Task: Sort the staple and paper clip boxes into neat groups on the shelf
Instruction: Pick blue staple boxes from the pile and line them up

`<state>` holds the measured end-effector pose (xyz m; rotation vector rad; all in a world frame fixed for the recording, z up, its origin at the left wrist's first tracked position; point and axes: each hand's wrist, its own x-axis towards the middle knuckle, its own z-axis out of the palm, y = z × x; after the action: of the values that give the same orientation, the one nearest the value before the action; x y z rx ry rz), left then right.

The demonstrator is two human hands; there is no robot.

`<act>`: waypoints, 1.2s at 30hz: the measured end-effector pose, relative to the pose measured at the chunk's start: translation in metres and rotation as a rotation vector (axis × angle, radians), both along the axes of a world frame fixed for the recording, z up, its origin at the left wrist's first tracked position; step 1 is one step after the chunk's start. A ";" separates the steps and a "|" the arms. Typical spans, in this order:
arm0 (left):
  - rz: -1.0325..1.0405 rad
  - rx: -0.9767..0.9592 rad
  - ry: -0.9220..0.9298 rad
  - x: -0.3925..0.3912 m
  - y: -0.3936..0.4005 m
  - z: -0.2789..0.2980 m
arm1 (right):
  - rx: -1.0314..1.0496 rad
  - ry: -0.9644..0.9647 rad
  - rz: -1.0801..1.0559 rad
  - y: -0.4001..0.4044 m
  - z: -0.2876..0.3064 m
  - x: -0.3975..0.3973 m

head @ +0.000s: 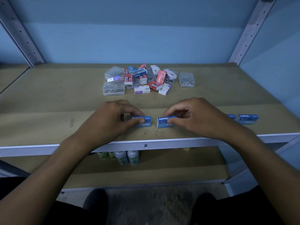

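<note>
Near the shelf's front edge, the left hand pinches one blue staples box and the right hand pinches another, fingers hiding part of each. At far right, the right wrist cuts off a third blue box beside a fourth.

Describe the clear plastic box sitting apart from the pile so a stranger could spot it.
Look at the mixed pile at the back of the shelf. Just right of it stands a clear plastic box of metal clips, the only one lying apart from the heap.
</note>
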<state>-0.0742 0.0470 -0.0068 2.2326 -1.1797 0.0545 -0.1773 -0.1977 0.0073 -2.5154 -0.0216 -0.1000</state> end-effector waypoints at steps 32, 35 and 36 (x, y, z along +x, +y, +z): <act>-0.056 -0.103 0.114 -0.018 -0.196 0.008 | -0.003 -0.029 -0.408 -0.149 0.022 -0.051; -0.060 -0.078 0.121 -0.021 -0.203 0.005 | 0.012 -0.029 -0.419 -0.152 0.024 -0.055; -0.065 -0.074 0.124 -0.022 -0.206 0.004 | 0.012 -0.027 -0.421 -0.153 0.024 -0.056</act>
<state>-0.0963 -0.1585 -0.0024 2.1005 -1.1636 -0.0648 -0.2328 -0.3507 0.0314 -2.4688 0.4967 -0.3034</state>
